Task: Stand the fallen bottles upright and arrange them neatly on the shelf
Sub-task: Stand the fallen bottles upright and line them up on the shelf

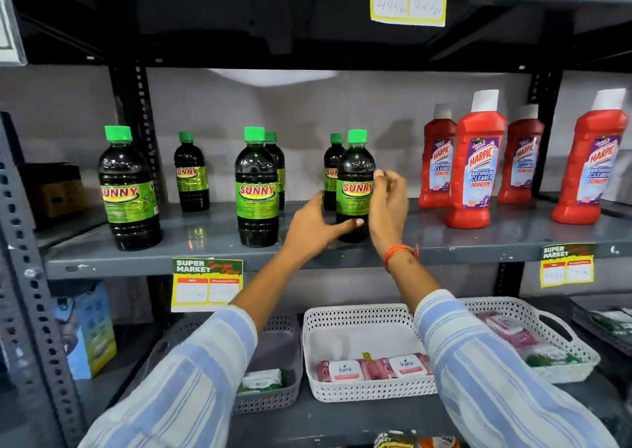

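Several dark Sunny bottles with green caps stand upright on the grey shelf [212, 242]. The front right one [355, 180] stands between my hands. My left hand [313, 227] touches its lower left side, thumb against the base. My right hand [388, 204] hovers at its right side with fingers apart, near the label. Another Sunny bottle [333, 167] stands just behind it. Further left stand a front bottle [257, 187] with one behind it [277, 167], a small back bottle [191, 174] and a large front bottle [129, 191].
Several red Harpic bottles [473, 167] stand upright on the right part of the shelf. Price tags [207, 283] hang on the shelf edge. Below, white baskets [362, 317] hold packets. A dark box [51, 187] sits at the far left.
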